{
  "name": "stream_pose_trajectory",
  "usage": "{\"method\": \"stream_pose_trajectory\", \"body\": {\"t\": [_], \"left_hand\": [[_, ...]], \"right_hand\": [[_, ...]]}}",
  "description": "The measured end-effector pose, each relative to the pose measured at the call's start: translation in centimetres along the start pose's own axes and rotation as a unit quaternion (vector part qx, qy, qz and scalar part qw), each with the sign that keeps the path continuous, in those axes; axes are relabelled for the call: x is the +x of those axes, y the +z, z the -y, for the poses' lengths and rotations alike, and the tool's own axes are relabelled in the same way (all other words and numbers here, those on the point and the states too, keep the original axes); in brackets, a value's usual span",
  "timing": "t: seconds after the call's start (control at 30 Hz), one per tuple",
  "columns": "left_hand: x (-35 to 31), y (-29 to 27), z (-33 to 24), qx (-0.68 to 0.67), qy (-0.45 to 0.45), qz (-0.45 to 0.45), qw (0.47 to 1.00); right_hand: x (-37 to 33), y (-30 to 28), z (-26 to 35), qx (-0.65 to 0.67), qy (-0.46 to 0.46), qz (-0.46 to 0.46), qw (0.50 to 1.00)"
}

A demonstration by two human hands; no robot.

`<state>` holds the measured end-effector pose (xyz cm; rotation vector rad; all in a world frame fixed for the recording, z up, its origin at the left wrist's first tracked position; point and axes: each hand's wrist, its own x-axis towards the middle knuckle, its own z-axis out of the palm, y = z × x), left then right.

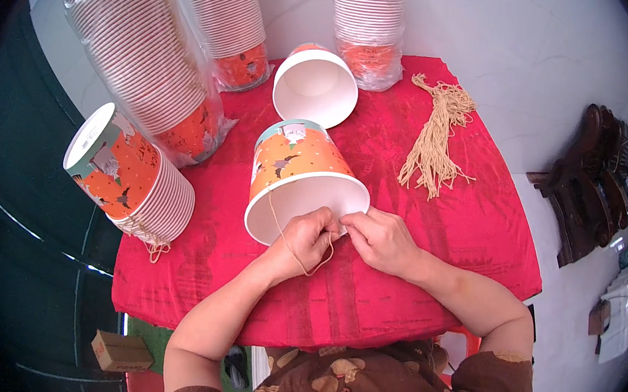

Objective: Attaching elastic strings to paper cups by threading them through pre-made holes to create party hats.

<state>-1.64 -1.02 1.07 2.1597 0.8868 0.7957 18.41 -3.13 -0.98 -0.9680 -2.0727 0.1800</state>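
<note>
An orange printed paper bucket [303, 154] lies tilted on the table with its white mouth facing me. A thin tan cord [277, 221] runs from the left side of its rim, hangs over my left wrist and loops back up to my fingertips. My left hand [304, 241] is closed in a pinch on the cord at the lower right of the mouth. Close beside it, my right hand [384, 241] pinches the bucket's rim; its fingertips partly hide the cord's end. Behind stands a second paper bucket [315, 87], tipped with its mouth toward me.
A bundle of tan cords [437, 137] lies on the right of the red-covered table [452, 236]. Nested buckets [133, 178] with cords lean at the left. Tall plastic-wrapped bucket stacks [141, 58] line the back. A cardboard box [121, 351] sits on the floor.
</note>
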Motion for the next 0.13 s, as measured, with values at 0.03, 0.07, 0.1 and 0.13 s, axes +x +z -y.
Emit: {"method": "stream_pose_trajectory", "body": {"t": [0.03,0.07,0.1,0.13], "left_hand": [[0.03,-0.07,0.05,-0.001,-0.003,0.008,1.0],[0.04,-0.13,0.1,-0.001,-0.003,0.008,1.0],[0.04,-0.2,0.17,-0.009,-0.008,0.018,1.0],[0.0,-0.3,0.26,-0.016,-0.014,0.026,0.999]], "right_hand": [[-0.06,0.08,-0.21,0.003,-0.004,-0.001,1.0],[-0.1,0.16,-0.35,0.003,-0.004,-0.001,1.0],[-0.12,0.21,-0.46,0.009,-0.003,-0.009,1.0],[-0.09,0.28,-0.55,0.016,-0.004,-0.016,1.0]]}}
